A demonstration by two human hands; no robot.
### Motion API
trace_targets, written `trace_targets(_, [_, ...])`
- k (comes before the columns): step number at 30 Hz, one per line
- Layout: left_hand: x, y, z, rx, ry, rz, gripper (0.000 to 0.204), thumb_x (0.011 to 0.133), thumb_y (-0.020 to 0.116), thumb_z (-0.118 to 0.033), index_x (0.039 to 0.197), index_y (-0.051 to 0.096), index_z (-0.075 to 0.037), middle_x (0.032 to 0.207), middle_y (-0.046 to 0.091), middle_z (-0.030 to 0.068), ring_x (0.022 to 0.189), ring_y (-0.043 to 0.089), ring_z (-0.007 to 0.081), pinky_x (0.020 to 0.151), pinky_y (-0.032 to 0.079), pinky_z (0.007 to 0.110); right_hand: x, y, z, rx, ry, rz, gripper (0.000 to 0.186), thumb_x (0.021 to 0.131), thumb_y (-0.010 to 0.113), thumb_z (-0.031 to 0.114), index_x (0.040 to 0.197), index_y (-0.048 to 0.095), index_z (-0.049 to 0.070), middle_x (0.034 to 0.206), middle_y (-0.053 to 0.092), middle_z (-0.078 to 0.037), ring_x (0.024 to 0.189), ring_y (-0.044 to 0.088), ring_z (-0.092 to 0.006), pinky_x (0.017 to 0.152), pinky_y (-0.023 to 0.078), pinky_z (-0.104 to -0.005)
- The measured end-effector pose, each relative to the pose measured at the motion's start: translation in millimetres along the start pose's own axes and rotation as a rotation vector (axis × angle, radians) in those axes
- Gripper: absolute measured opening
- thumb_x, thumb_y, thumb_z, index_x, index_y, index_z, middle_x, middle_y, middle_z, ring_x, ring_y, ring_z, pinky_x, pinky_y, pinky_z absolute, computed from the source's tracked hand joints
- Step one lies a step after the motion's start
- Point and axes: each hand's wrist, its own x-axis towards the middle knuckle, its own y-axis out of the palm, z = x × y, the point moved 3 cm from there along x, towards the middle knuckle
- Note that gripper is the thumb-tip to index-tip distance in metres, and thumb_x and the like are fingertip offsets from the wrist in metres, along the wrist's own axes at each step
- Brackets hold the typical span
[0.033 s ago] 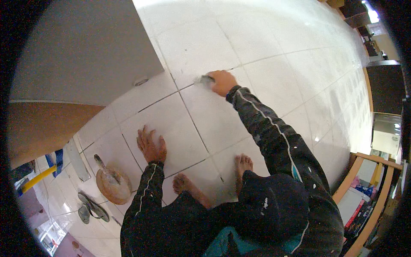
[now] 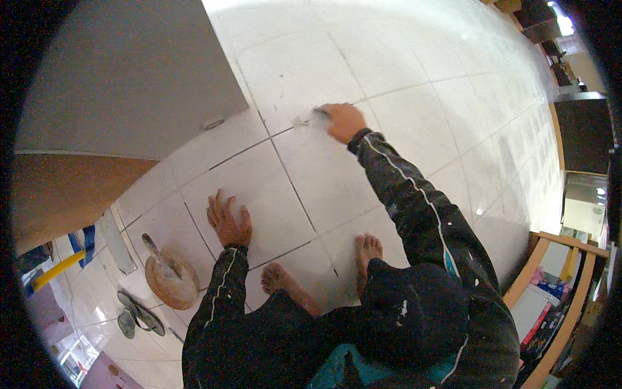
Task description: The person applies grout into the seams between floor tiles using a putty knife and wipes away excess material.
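Note:
Far out on the white tiled floor (image 2: pixel 295 178), my right hand (image 2: pixel 345 122) is closed around a small grey scraper (image 2: pixel 320 114), blurred and mostly hidden by the fingers. The tool is at a joint between tiles. Just left of it, a pale dab of paste (image 2: pixel 300 121) sits along that joint. My left hand (image 2: pixel 229 220) lies palm down on a nearer tile, fingers spread and holding nothing. Several joints near it show as dark lines.
Left of my left arm stands a round, paste-smeared bowl (image 2: pixel 172 295) with a trowel (image 2: pixel 153 248) in it. Sandals (image 2: pixel 139 314) lie nearby. A large grey panel (image 2: pixel 142 78) rises at the far left. A wooden shelf (image 2: pixel 547 305) with boxes stands at right.
My right hand has slid a little to the right with the scraper, exposing the pale dab of paste on the joint. My left hand has stayed in place.

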Motion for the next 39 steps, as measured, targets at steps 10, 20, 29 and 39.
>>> trace_targets(10, [-3.2, -4.1, 2.0, -0.068, -0.021, -0.008, 0.037, 0.084, 0.065, -0.024, 0.117, 0.056, -0.01, 0.149, 0.039, 0.0154, 0.141, 0.027, 0.0396, 0.115, 0.017, 0.055, -45.2, 29.2, -64.7, -0.052, -0.103, -0.429, 0.045, 0.078, 0.05, 0.001, 0.116, 0.067, 0.019, 0.117, 0.068, -0.007, 0.104, 0.066, -0.0272, 0.086, 0.054, -0.0425])
trace_targets(20, [1.2, -7.3, -3.1, -0.068, -0.017, 0.001, 0.037, 0.084, 0.064, -0.024, 0.117, 0.057, -0.009, 0.149, 0.038, 0.0153, 0.141, 0.026, 0.0396, 0.116, 0.017, 0.055, -11.2, -30.6, -82.2, -0.126, 0.142, -0.127, 0.045, 0.076, 0.056, 0.011, 0.12, 0.062, 0.017, 0.091, 0.069, -0.016, 0.087, 0.065, -0.0379, 0.078, 0.053, -0.0465])
trace_targets(29, [-0.2, -7.4, -4.7, -0.054, -0.026, 0.016, 0.035, 0.087, 0.061, -0.026, 0.119, 0.055, -0.013, 0.147, 0.04, 0.0126, 0.141, 0.027, 0.0402, 0.113, 0.02, 0.058, 9.8, 2.3, -40.3, -0.117, 0.164, -0.127, 0.047, 0.073, 0.059, 0.014, 0.12, 0.063, 0.021, 0.085, 0.069, -0.018, 0.081, 0.067, -0.038, 0.073, 0.054, -0.0491])
trace_targets(39, [2.2, -8.4, -2.4, -0.038, -0.024, 0.027, 0.036, 0.085, 0.063, -0.024, 0.118, 0.056, -0.012, 0.148, 0.039, 0.0124, 0.141, 0.028, 0.0387, 0.115, 0.019, 0.056, -39.0, 24.7, 67.1, -0.002, -0.294, 0.116, 0.041, 0.075, 0.059, 0.007, 0.116, 0.057, 0.014, 0.085, 0.068, -0.015, 0.077, 0.068, -0.035, 0.063, 0.053, -0.0473])
